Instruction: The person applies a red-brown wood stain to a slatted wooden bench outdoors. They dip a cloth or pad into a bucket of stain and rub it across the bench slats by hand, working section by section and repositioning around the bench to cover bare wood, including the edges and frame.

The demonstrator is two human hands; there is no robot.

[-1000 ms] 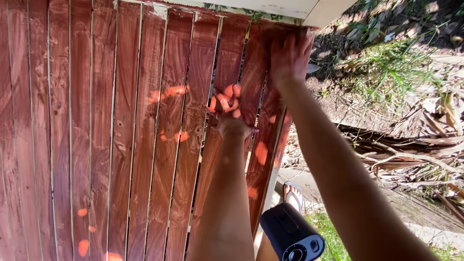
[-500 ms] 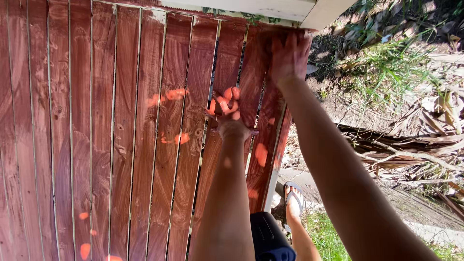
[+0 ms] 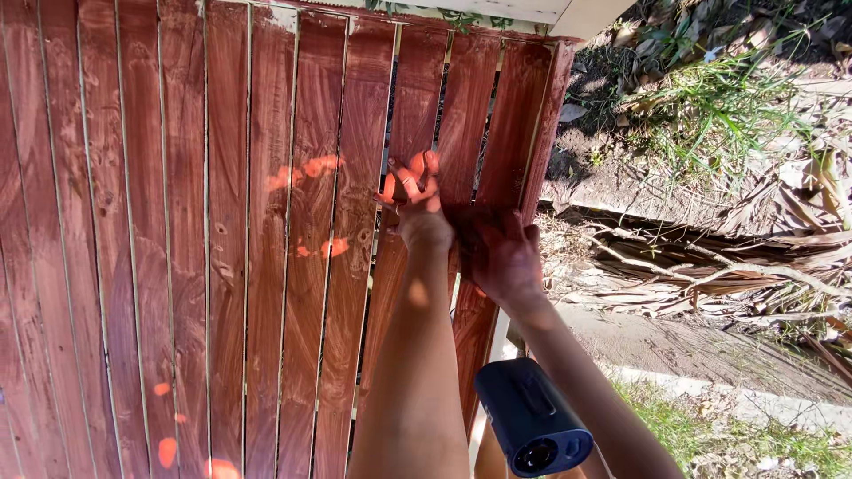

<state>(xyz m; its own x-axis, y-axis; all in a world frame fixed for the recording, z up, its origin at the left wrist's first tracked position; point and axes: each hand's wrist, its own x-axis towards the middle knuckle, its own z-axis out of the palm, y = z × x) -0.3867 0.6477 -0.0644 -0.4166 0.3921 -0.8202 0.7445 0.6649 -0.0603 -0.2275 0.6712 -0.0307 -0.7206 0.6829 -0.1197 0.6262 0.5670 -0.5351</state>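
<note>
Lowered, right hand touches fence beside left hand.

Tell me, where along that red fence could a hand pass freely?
Free: the fence boards left of the left hand, marked only by sun spots. Crowded: the right end, where the right hand and the dark device sit close.

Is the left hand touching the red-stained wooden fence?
Touching. In the head view the left hand lies flat on the red-stained wooden fence, no gap visible.
</note>
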